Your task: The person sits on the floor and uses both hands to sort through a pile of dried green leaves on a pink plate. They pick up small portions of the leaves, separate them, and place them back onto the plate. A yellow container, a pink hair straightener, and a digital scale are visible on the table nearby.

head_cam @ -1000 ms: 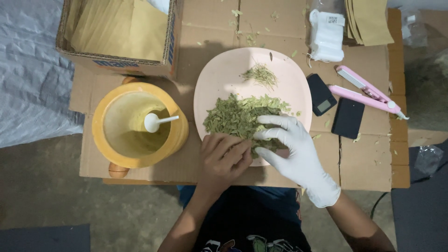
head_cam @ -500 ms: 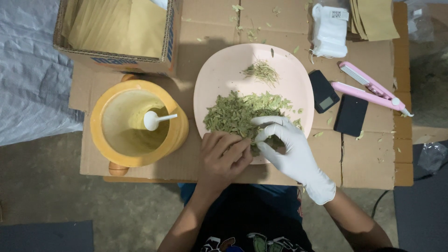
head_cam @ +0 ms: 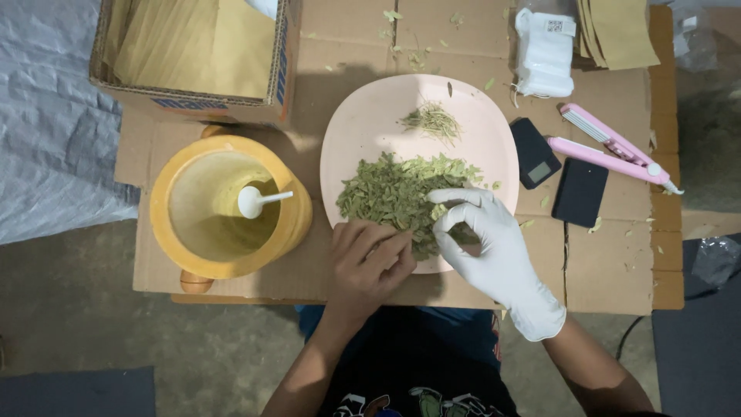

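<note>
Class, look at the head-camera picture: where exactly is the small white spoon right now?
The white spoon lies inside the yellow bucket, left of the pink plate and below the cardboard box.

Flattened brown cardboard sheet (head_cam: 309, 100) laid over grey concrete floor (head_cam: 93, 340). Bears round pale pink plate (head_cam: 370, 123) centrally. Left of plate: yellow round bucket (head_cam: 297, 220), open brown cardboard box (head_cam: 282, 69). Right of plate: small black scale (head_cam: 536, 152), black flat rectangle (head_cam: 580, 192), pink heat sealer (head_cam: 610, 148). Upper right of plate: white plastic pack (head_cam: 544, 52), tan envelopes (head_cam: 621, 31).
</note>
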